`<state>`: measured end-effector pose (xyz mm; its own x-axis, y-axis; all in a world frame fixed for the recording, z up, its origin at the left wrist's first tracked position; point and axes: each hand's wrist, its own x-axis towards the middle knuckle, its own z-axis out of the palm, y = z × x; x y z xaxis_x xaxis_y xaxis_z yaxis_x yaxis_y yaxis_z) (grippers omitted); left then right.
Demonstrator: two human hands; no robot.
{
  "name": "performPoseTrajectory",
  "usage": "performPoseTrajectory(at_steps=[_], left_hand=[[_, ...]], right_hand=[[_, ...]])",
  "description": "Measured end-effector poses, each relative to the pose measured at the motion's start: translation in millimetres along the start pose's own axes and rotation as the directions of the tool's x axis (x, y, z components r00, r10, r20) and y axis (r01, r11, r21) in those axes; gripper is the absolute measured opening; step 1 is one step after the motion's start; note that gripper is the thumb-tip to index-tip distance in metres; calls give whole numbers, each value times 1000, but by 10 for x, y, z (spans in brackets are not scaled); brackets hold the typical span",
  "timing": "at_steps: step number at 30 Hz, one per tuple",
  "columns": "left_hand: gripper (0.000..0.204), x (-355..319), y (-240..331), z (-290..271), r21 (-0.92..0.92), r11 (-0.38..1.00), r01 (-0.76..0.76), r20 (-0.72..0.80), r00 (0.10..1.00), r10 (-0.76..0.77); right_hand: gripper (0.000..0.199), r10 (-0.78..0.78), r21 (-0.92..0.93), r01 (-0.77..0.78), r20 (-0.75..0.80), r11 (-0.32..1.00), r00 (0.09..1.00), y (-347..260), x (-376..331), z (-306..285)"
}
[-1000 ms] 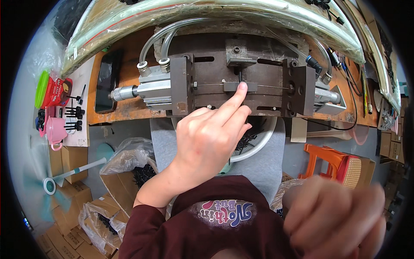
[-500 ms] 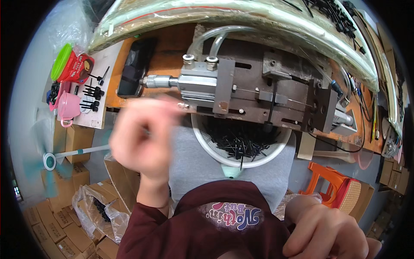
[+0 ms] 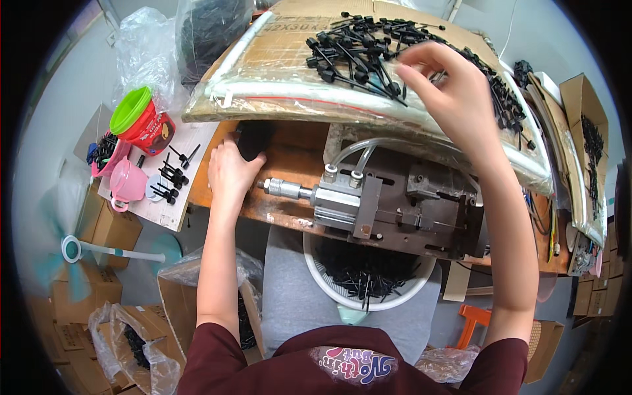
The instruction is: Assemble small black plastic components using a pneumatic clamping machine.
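Observation:
My left hand (image 3: 232,164) is at the table's left, its thumb and fingers round a black phone (image 3: 255,137) whose lower part is hidden by the hand. Raised at the right, my right hand (image 3: 451,85) has its fingers curled and thumb tip close to the index finger. It is at the edge of a pile of black knobbed rods (image 3: 355,49) on a plastic-wrapped cardboard shelf (image 3: 270,62). Whatever that pinch holds is too small to make out. Between my arms sits a metal clamping machine (image 3: 339,207) with a silver cylinder and clear hoses (image 3: 368,146).
Below the machine, a white basket (image 3: 315,280) of black rods rests at my lap. A red tub (image 3: 151,133) with a green rim, a pink cup (image 3: 128,179) and several black rods (image 3: 172,175) stand at the left. Further down are a fan (image 3: 71,249) and cardboard boxes (image 3: 115,234).
My left hand has gone up to the phone. My right hand has risen from the lower right to the rod pile. The black rod across the machine no longer shows there. The view has shifted upward.

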<state>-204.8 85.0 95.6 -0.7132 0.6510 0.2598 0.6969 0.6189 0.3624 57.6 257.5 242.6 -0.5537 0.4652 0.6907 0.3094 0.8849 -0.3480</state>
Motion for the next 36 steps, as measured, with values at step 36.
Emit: performPoseTrajectory(at_steps=[36], left_hand=[[38,-1421,750,-667,-590,420,-690,-376,694,614]], right_hand=[[31,336,83,-389,362,917,869,861,493,-331]])
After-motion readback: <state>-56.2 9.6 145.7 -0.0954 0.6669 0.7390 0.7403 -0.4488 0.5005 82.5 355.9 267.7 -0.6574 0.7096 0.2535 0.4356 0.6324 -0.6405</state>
